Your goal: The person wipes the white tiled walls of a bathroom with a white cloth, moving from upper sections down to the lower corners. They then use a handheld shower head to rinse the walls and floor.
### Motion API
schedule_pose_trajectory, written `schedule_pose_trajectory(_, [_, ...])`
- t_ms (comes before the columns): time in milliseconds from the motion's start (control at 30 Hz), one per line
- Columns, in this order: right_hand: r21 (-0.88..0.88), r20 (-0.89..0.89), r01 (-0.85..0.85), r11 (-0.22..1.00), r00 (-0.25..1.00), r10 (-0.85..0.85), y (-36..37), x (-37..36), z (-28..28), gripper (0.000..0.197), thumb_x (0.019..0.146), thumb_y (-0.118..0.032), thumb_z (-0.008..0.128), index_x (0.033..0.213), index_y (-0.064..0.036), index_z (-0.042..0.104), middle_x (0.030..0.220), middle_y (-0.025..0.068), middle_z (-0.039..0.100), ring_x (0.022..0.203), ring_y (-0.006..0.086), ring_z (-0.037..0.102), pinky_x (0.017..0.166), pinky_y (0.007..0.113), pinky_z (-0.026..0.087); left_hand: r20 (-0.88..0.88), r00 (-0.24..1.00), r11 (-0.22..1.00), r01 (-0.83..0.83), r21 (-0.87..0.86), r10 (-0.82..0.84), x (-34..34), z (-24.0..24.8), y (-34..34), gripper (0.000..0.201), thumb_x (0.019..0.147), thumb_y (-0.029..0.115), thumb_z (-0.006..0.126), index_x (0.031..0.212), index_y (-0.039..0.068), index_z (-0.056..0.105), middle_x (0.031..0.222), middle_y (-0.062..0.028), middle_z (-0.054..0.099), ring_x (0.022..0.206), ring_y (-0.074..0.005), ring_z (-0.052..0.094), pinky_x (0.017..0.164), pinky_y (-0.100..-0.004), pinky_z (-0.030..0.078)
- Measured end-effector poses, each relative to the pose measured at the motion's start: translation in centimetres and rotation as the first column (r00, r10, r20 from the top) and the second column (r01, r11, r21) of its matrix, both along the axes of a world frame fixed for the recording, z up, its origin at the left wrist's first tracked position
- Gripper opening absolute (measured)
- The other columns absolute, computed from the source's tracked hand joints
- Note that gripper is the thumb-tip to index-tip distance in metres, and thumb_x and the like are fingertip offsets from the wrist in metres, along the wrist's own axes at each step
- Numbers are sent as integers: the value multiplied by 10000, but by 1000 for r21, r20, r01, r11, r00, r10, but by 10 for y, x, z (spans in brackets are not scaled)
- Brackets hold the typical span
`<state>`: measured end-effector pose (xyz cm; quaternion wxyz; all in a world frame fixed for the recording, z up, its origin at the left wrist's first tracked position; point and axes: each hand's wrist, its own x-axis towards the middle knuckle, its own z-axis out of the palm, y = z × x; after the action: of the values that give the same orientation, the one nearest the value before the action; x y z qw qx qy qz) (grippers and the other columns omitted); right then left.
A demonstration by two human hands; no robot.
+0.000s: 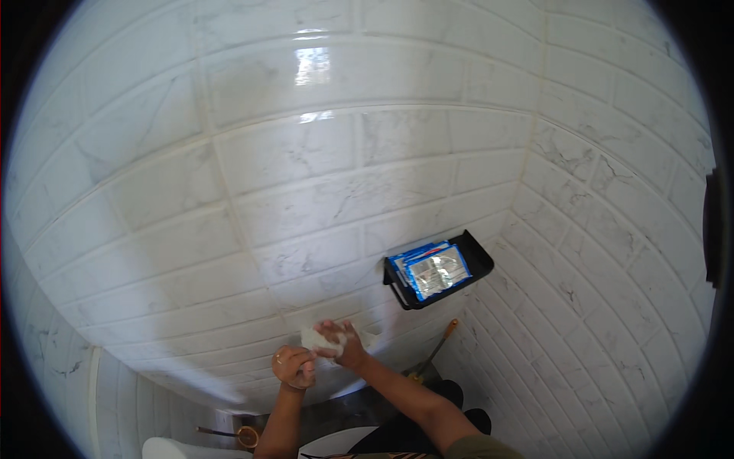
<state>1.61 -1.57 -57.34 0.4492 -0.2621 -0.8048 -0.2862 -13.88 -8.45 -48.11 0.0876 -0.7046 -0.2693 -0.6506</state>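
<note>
Low in the middle, my two hands are close together in front of the tiled wall. My right hand (348,348) is closed around a white crumpled wad (311,339), soft like tissue or cloth; part of the wad shows past the fingers. Just to its left, my left hand (293,367) has its fingers curled in, with a ring on one finger. Whether the left fingers pinch anything is hidden.
A black wall shelf (479,258) to the right holds several blue and silver packets (437,272). Below it leans a dark rod with an orange-brown handle (453,327). At lower left are a rounded white surface (183,449) and a brown ring-shaped thing (247,437).
</note>
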Motion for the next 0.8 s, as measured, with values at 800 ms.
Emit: schedule_pose_trajectory(800, [2,-390,87,996,917,-79,14,-17,168,374,850,-179,588,1211,-144,497,1420,290,409,1377,435,323,1114,575,180,350,934,993,94,-65,-65,-39,-11,0,430,965,374,485,749,22,607,686,-99,560,468,-137,528,439,-258,430])
